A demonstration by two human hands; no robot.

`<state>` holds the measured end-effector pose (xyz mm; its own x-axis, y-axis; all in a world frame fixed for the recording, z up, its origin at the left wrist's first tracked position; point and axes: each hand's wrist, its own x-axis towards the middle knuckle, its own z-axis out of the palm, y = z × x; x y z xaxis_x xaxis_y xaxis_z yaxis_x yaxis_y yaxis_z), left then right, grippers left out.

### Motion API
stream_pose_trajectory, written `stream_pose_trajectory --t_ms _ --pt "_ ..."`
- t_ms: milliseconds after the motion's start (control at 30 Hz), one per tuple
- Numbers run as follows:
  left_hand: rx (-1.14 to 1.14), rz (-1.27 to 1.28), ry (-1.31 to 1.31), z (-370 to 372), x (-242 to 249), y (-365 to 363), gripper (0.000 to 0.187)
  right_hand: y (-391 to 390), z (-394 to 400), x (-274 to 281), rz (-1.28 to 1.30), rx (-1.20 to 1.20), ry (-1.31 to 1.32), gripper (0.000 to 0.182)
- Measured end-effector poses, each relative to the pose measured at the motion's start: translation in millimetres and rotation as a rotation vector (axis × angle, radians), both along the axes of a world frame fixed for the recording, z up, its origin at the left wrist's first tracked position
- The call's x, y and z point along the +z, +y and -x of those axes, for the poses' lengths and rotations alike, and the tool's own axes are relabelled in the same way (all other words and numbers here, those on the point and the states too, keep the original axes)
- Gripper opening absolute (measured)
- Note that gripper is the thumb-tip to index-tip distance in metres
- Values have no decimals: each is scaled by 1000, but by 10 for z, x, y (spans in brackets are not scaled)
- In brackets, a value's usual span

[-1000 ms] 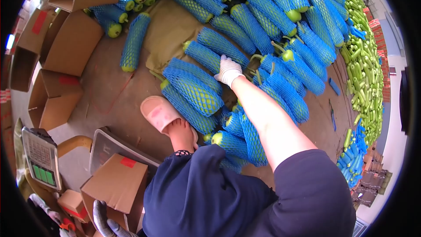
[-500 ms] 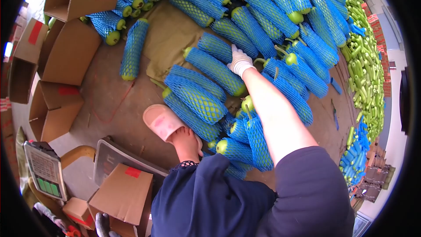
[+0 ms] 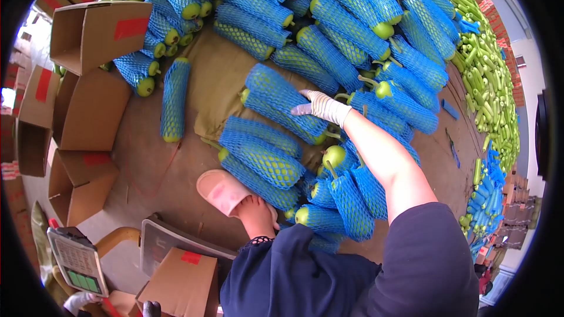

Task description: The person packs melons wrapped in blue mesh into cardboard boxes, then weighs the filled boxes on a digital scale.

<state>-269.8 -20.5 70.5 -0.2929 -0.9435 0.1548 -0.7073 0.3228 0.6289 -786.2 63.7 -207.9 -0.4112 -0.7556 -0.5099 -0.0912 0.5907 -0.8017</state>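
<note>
My right hand [image 3: 322,107], in a white knit glove, grips the side of a long green gourd [image 3: 273,87] in a blue net sleeve. The thumb lies on the near side and the fingers go over the far side. This gourd rests on or against another netted gourd [image 3: 271,113]. More netted gourds [image 3: 258,151] lie just below, beside my foot in a pink slipper [image 3: 220,191]. A bare green gourd end [image 3: 333,157] pokes out near my forearm. My left hand is out of view.
Netted gourds [image 3: 346,3] are heaped at the back, and a single one [image 3: 175,100] lies apart on the left. Cardboard boxes [image 3: 94,111] stand left, a scale [image 3: 76,261] lower left. Someone's gloved hand [image 3: 81,300] shows there. Unwrapped green gourds [image 3: 487,94] pile up right.
My right hand has drawn the netted gourd toward me, down onto the one below it, and the gourd has turned. The camera view has also shifted slightly.
</note>
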Motion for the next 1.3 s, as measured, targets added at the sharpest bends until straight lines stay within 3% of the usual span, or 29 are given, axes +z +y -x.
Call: stream_pose_trajectory --t_ms 33,67,133,200,233,300,333,400,433,533,567,700,800,867,933,1000,1033,1067,1100,1133,1200,1267,1300 --pt "-9 -4 -5 25 -16 -3 34 2 33 43 -23 -39 76 85" --pt "-16 -4 -4 40 -34 -16 34 17 159 -34 42 -78 321 77" --pt "-14 -10 -12 16 -27 -23 34 -22 406 139 -65 -296 911 64" --pt "-9 -17 -33 -17 -30 -35 34 -33 761 11 -129 -424 1233 55" --pt "-6 -21 -30 -12 -43 -32 34 -80 812 -34 -130 -422 1231 55" --pt "1 -31 -18 2 -69 -31 35 -346 749 303 -604 -401 1082 62" --pt "2 -31 -20 8 -68 -38 35 -396 835 422 -604 -399 1080 62" --pt "-31 -11 -31 16 -64 -43 35 -506 1105 609 -793 -167 749 71" --pt "-24 -13 -30 16 -73 -30 35 -502 1194 668 -788 -63 731 83" --pt "37 -21 62 100 -93 -9 37 -327 1081 578 -547 -20 930 82" --pt "27 -59 79 216 -49 10 39 -246 1069 537 -400 -166 648 85" --pt "-212 -49 50 450 -63 -67 43 -217 910 212 -544 -261 801 112" --pt "-374 -119 149 724 -108 -184 42 -314 880 480 -610 -151 815 110" --pt "-399 -167 215 876 -146 -220 41 -278 715 708 -529 -130 868 102" --pt "-318 -466 510 1134 -187 -226 39 -243 448 1014 -159 87 814 94" --pt "-276 -662 553 1301 -388 -315 57 -319 89 1338 252 201 529 92" --pt "-229 -700 533 1593 -373 -326 73 -385 -189 1467 382 142 414 77" --pt "-285 -730 587 1750 -477 -347 83 -444 -468 1651 405 104 319 77" --pt "-250 -781 701 1910 -648 -342 84 -540 -708 1795 496 133 50 81" --pt "-213 -828 815 2002 -758 -324 84 -614 -915 1781 594 155 38 81" --pt "-155 -1014 773 1925 -695 -467 85 -701 -1043 1915 568 212 -424 77" --pt "10 -923 942 1826 -563 -579 88 -846 -705 1530 652 77 -54 65" --pt "-123 -984 1160 1637 -578 -732 88 -872 -379 1200 522 -6 348 60"
